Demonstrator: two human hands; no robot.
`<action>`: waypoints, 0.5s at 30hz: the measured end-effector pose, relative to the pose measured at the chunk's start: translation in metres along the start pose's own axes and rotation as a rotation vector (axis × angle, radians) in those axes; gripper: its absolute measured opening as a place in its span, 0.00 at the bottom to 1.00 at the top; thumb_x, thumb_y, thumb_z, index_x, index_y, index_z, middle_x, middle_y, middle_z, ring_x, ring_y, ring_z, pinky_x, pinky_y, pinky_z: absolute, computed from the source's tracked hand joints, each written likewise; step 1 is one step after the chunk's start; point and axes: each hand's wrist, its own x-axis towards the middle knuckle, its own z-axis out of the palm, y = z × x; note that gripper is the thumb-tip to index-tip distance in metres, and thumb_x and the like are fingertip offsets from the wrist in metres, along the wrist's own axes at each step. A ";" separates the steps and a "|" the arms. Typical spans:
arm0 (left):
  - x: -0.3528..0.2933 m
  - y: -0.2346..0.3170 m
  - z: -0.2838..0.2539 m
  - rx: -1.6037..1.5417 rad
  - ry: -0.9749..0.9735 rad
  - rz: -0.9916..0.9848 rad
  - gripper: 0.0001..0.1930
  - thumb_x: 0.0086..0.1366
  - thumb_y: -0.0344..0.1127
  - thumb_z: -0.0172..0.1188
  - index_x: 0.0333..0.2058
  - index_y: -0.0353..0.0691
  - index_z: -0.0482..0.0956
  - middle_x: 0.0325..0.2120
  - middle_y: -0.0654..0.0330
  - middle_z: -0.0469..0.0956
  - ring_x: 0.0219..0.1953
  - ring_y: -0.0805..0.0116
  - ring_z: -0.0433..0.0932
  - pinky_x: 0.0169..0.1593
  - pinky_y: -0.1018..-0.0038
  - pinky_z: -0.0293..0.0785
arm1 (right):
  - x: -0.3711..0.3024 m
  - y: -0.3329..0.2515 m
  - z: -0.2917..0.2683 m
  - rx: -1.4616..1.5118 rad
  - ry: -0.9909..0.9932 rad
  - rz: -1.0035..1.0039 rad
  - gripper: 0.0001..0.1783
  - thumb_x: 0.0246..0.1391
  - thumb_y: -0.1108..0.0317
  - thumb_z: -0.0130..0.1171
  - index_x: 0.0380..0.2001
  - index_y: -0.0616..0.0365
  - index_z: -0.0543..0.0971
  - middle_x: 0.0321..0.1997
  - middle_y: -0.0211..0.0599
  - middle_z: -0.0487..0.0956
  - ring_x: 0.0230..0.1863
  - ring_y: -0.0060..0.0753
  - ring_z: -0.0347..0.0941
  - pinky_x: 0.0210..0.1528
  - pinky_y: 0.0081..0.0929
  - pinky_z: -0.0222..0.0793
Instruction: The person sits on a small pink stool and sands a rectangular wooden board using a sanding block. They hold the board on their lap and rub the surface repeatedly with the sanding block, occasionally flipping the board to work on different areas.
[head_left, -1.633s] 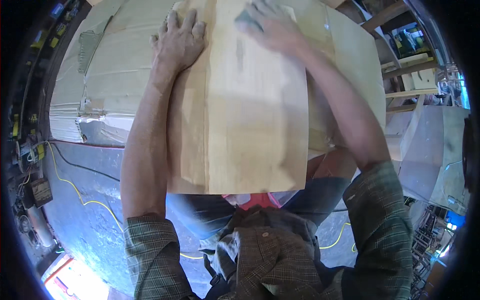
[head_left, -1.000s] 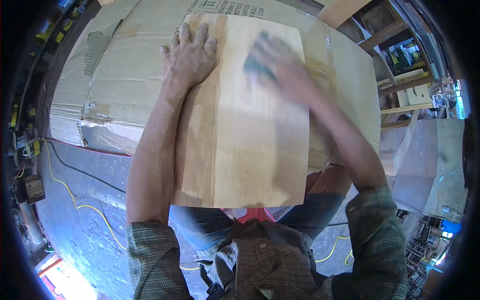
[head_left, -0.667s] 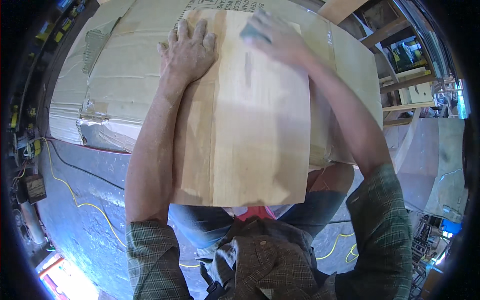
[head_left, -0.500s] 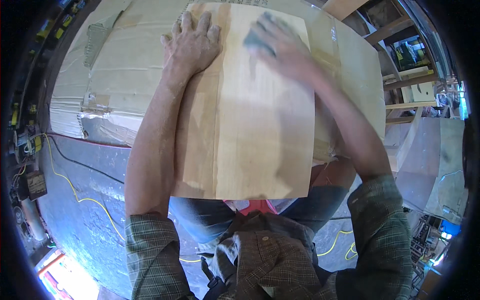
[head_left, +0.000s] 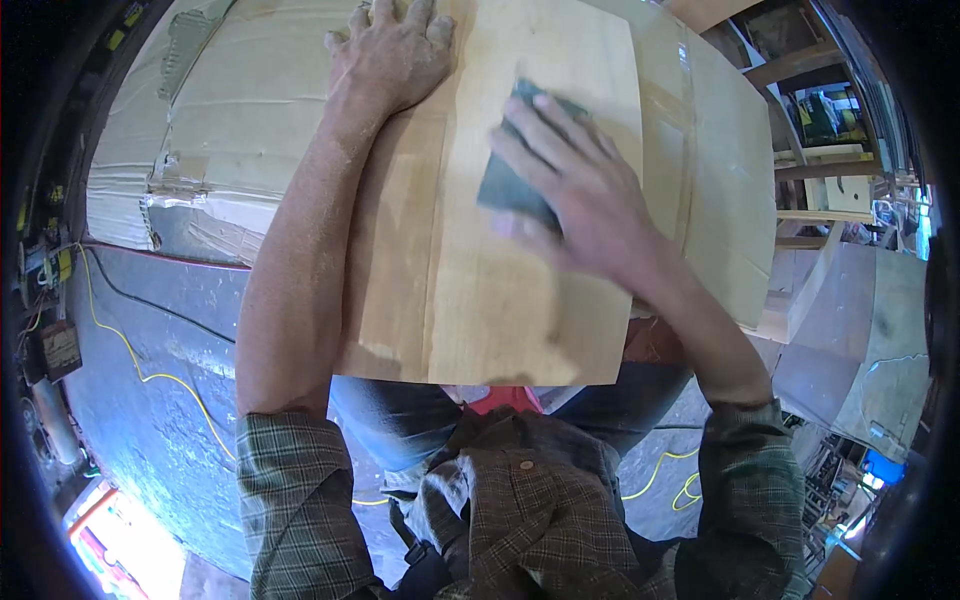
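Observation:
A pale wooden board with a darker strip along its left side lies in front of me, its near edge over my lap. My left hand rests flat on its far left part, fingers spread, dusty and holding nothing. Under my right hand is a dark grey-green piece of sandpaper, pressed against the lighter part of the board. The right fingers lie over the sheet and the thumb is at its near edge; the hand is somewhat blurred by motion.
Cardboard covers the surface beneath the board, torn at its left. A yellow cord runs over the grey floor at left. Wooden shelving stands at the far right, and a red seat shows between my legs.
My right hand has come nearer to me with the sandpaper, from the board's far end toward its middle. The left hand stays on the board; the whole view has shifted slightly.

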 end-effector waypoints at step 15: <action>0.000 0.010 -0.004 -0.043 -0.056 0.013 0.27 0.65 0.50 0.42 0.60 0.43 0.63 0.60 0.40 0.58 0.61 0.38 0.58 0.60 0.40 0.52 | 0.021 0.028 0.007 -0.023 0.047 0.032 0.33 0.48 0.44 0.58 0.53 0.54 0.72 0.58 0.48 0.68 0.63 0.54 0.60 0.63 0.48 0.56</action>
